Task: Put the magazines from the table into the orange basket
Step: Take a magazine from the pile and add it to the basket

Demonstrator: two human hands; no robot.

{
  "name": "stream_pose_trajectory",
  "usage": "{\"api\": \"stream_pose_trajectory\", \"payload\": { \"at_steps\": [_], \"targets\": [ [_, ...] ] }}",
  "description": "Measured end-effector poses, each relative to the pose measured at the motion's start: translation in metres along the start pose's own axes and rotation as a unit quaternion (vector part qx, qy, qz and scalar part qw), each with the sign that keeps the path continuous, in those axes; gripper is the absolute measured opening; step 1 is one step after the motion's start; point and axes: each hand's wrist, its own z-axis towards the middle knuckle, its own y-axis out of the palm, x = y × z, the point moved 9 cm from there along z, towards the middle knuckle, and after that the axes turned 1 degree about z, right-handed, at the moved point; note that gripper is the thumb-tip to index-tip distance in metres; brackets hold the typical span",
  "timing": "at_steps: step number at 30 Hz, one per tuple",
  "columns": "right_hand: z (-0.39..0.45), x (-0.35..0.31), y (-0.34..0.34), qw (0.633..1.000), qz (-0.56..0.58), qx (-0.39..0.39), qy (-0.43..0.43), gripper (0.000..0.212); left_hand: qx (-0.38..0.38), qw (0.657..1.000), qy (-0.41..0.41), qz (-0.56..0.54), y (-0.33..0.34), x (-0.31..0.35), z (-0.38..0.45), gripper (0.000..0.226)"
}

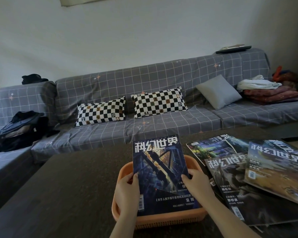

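The fingers [130, 178] of the left hand [127, 191] curl round the left edge of a blue magazine [159, 170], thumb on its cover, while the fingers [186, 178] of the right hand [199, 183] are clamped on its right edge, so both hands grip the same magazine. It is held tilted, its lower end down inside the orange basket [126, 215] and its upper end, with the large white title, sticking up past the basket's far rim. The basket stands on the dark desk [72, 186], close to the person. Just to the right of the basket, several more magazines [265, 172] lie spread and overlapping on the desk, covers up, the nearest one touching or nearly touching the basket's right side. Behind the desk runs a long sofa [162, 79] under a grey checked cover, with two black-and-white chequered cushions [127, 107], a plain grey cushion [218, 91], folded blankets [268, 91] at its right end and a heap of dark clothes [21, 131] at its left
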Motion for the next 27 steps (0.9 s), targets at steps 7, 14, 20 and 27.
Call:
{"api": "stream_pose_trajectory", "payload": {
  "at_steps": [7,14,20,27],
  "targets": [
    [-0.018,0.003,-0.012,0.993,0.115,-0.002,0.034,0.059,0.003,0.991,0.127,0.039,0.001,0.032,-0.018,0.038],
    [-0.04,0.017,-0.065,0.986,0.139,0.09,0.0,0.039,-0.081,0.979,0.187,-0.021,0.054,0.08,-0.057,0.034],
    [-0.052,0.065,-0.128,0.976,0.153,0.152,0.012,0.029,-0.176,0.959,0.22,-0.036,0.133,0.123,-0.103,0.029],
    [-0.063,0.137,-0.194,0.966,0.086,0.232,0.071,0.029,-0.274,0.928,0.253,0.002,0.23,0.157,-0.152,0.035]
  ]
}}
